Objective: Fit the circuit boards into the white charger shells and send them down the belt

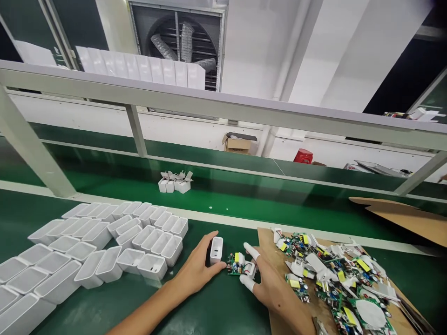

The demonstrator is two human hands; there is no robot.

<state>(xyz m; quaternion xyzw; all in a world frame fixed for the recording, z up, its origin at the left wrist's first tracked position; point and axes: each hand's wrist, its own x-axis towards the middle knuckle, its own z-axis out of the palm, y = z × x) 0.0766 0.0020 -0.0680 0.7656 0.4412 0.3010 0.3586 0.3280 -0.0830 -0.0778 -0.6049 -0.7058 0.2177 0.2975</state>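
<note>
My left hand [197, 267] is closed around a small white plastic charger case [216, 250], its thumb low on one side and its fingers behind. The end of the case that faces me has two small port slots. Just to the right, my right hand [267, 279] grips a green circuit board [237, 264] with a yellow-taped part and white pieces at its right end. White finger cots cover its thumb and forefinger. The board's left edge lies close to my left thumb tip; whether they touch I cannot tell.
Many open white cases [84, 232] stand in rows on the left. A heap of circuit boards [335, 274] lies on a cardboard sheet [275, 316] at right. Small white parts [175, 181] stand on the green strip behind, below a long shelf rail [223, 100].
</note>
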